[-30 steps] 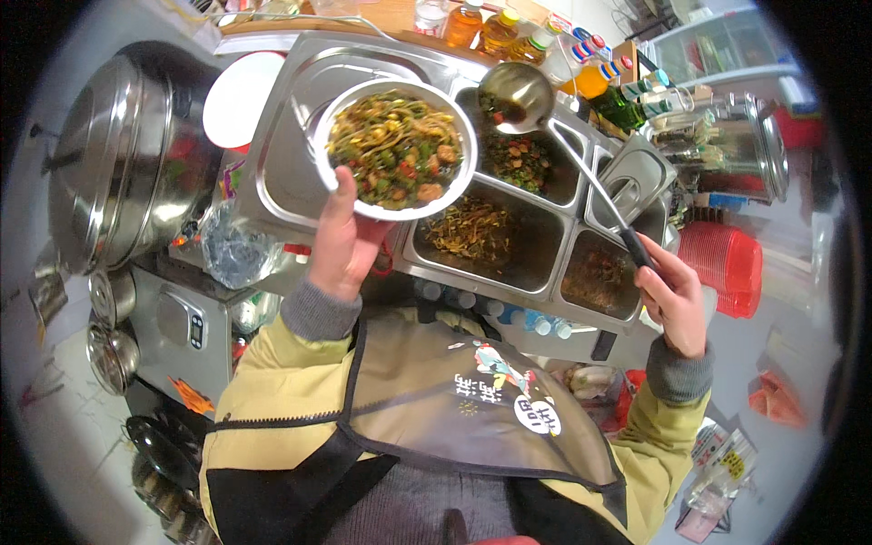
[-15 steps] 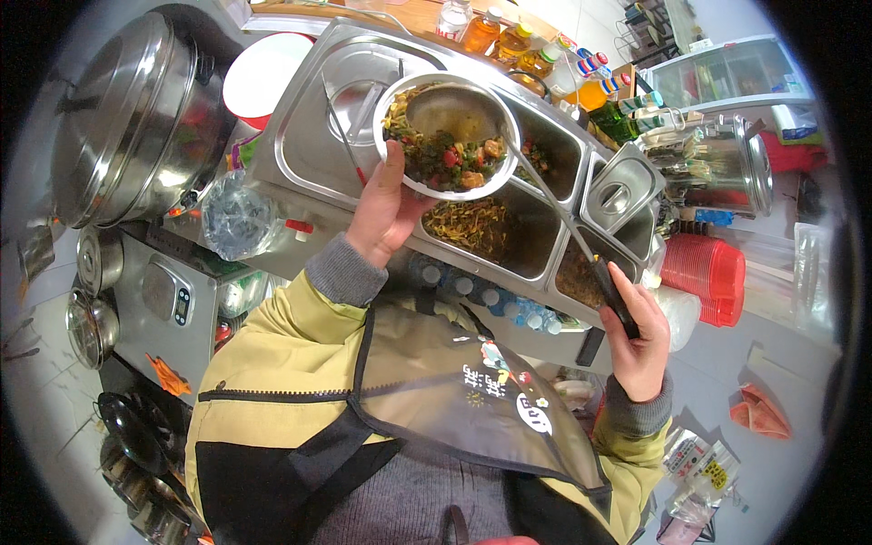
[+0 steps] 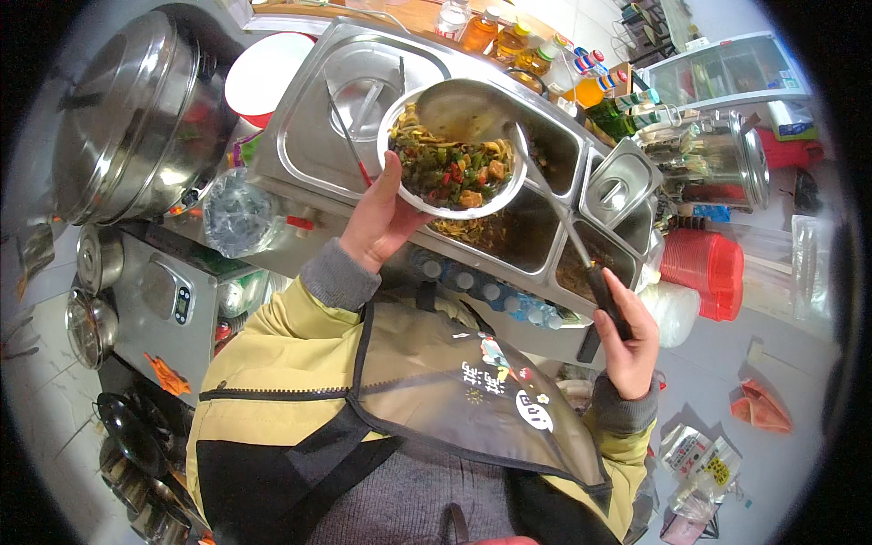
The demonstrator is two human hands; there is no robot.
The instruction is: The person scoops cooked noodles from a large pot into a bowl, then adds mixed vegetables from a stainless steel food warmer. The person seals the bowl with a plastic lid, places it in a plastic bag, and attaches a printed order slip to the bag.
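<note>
My left hand (image 3: 374, 224) is closed on the near-left rim of a white bowl (image 3: 468, 213), thumb over the edge. In the bowl lies a mix of chopped greens, red pepper pieces, yellow strips and brown chunks. My right hand (image 3: 633, 341) grips the black handle of a metal ladle (image 3: 561, 212), whose round scoop rests inside the far part of the bowl. Below the bowl are steel food pans; one pan (image 3: 536, 241) holds yellow strips, partly covered by the bowl. A smaller pan (image 3: 581, 282) with brown food sits under the ladle's handle.
Red-handled tongs (image 3: 345, 132) lie on a lidded pan to the left. A steel lid (image 3: 620, 188) leans over small pans at right. Sauce bottles (image 3: 513, 41) line the back. Stacked red containers (image 3: 699, 272) stand right; a big steel pot (image 3: 127, 118) and a scale (image 3: 168, 291) left.
The bowl has shifted slightly right and toward me. The ladle moved with it, its handle a little lower and left, and the food in the bowl has been shifted about.
</note>
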